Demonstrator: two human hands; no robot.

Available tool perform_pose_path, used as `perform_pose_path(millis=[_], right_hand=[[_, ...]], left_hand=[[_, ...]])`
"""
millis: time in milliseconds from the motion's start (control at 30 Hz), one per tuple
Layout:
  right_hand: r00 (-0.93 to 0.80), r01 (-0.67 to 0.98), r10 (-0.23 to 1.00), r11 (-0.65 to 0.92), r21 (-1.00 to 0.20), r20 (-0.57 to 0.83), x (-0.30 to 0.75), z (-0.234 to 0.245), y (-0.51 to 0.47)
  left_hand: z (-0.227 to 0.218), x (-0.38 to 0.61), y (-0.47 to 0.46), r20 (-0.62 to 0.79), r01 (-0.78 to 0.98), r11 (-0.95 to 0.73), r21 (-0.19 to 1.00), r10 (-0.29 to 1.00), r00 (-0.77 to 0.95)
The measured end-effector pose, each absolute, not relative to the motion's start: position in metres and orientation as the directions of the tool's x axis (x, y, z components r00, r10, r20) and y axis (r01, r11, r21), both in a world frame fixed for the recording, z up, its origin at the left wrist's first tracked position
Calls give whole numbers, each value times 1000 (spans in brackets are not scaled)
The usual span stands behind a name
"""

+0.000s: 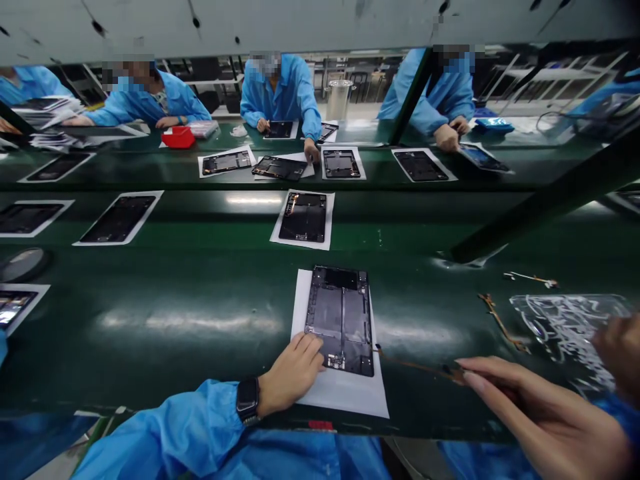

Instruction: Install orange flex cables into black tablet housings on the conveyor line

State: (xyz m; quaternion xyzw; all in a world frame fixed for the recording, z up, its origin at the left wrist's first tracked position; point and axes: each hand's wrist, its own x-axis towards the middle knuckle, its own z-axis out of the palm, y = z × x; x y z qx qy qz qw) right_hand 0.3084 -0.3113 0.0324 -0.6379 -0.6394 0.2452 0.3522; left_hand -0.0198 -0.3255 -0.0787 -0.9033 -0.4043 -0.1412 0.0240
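Observation:
An open tablet housing (357,320), dark inside with a thin strip down its middle, lies on a white sheet (345,397) in front of me. My left hand (293,370), a dark watch on its wrist, has its fingers closed over the housing's lower left edge. To the right, my right hand (545,413) pinches one end of a thin orange-brown flex cable (425,367) between thumb and finger. The cable's far end reaches the housing's right edge; whether it touches is unclear. Another flex cable (500,323) lies on the green surface beyond my right hand.
A clear plastic tray (565,300) with pale strips is at right, a co-worker's blurred hand (620,353) beside it. A dark post (500,227) slants across the right. Another tablet housing (305,217) lies ahead on its sheet. Several people in blue work opposite.

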Motion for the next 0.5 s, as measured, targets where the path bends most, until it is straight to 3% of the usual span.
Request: perform_pose_path(millis=[133,300,367,500], right_hand=[[-10,634,996,72,-770,85,308,27,-310],[-83,635,993,114,-764,80,307,28,-309],[-174,634,981,181,-752,89,301,33,-308],[-430,607,903,303,-735,17,269,55,-302]], left_hand=[[-71,-12,-342,354,776,-630,44,736,577],[-74,-8,-365,331,753,-654,72,728,600],[-69,-13,-365,282,742,-637,210,766,578],[-35,-26,-351,147,628,-371,684,913,380]])
